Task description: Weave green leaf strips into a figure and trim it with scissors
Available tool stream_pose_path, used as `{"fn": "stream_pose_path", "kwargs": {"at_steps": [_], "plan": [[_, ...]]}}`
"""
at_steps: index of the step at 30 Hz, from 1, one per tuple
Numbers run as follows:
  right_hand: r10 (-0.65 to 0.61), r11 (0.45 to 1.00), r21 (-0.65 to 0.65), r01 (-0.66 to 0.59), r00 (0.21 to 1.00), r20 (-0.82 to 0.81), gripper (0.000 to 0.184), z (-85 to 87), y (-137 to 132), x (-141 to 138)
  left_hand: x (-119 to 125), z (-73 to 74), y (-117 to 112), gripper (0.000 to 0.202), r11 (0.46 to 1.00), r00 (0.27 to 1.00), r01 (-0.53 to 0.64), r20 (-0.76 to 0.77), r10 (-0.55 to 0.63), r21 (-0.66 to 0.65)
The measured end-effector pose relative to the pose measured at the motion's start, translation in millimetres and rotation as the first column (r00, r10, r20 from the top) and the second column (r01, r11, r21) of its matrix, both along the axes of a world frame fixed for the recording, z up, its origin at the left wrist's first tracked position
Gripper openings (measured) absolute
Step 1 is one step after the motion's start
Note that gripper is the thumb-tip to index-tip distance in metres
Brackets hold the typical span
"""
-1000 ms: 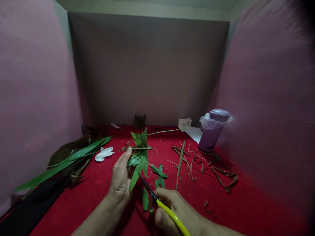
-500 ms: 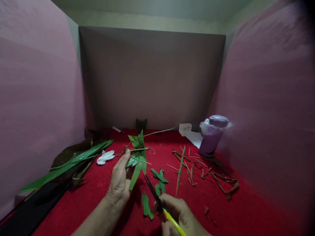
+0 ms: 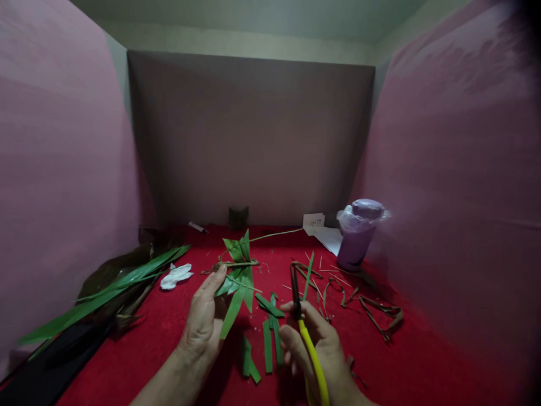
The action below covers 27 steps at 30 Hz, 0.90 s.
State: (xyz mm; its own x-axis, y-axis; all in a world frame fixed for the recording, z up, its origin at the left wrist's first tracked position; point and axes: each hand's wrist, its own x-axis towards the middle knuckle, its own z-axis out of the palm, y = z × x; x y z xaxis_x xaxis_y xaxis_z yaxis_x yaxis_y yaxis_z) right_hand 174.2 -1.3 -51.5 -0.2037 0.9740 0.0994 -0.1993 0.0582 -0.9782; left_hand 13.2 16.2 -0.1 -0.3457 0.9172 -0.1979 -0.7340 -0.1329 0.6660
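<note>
My left hand (image 3: 204,318) is closed on a bundle of green leaf strips (image 3: 240,287), pinching it between thumb and fingers. The strips fan out above and below a brown dried strip that crosses the middle. A long thin stalk sticks out from it to the right. My right hand (image 3: 316,344) holds scissors (image 3: 311,355) with yellow handles and dark blades, tips pointing up and away, apart from the bundle. Between my hands, cut pieces of green leaf (image 3: 267,345) lie on the red cloth (image 3: 236,389).
Long green leaves (image 3: 122,285) and dark dried ones lie at left, near crumpled white tissue (image 3: 176,276). A syringe-like tube (image 3: 196,227) and a small dark object (image 3: 239,218) sit at the back. Right are brown strips (image 3: 380,313), thin sticks, papers (image 3: 327,237) and a purple container (image 3: 359,239).
My right hand has drawn the scissors away from the bundle, to the right, and turned the blades more upright. More of the cut leaf pieces show. My left hand keeps its hold.
</note>
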Motion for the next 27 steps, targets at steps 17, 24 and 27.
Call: {"fn": "stream_pose_path", "kwargs": {"at_steps": [17, 24, 27], "plan": [[-0.094, 0.98, -0.195, 0.041, 0.959, -0.268, 0.054, 30.8, 17.9, -7.5, 25.9, -17.2, -5.9, 0.015, 0.97, 0.97, 0.241, -0.036, -0.242, -0.028], [-0.068, 0.985, -0.172, 0.026, 0.967, -0.246, 0.053, 27.6, 18.5, -7.6, 26.4, -15.1, -7.8, 0.014, 0.969, 0.97, 0.242, 0.002, -0.243, -0.052], [-0.053, 0.988, -0.152, 0.013, 0.964, -0.26, 0.054, 26.3, 20.3, -7.5, 27.0, -14.8, -7.7, 0.013, 0.968, 0.969, 0.247, -0.001, -0.248, -0.044]]}}
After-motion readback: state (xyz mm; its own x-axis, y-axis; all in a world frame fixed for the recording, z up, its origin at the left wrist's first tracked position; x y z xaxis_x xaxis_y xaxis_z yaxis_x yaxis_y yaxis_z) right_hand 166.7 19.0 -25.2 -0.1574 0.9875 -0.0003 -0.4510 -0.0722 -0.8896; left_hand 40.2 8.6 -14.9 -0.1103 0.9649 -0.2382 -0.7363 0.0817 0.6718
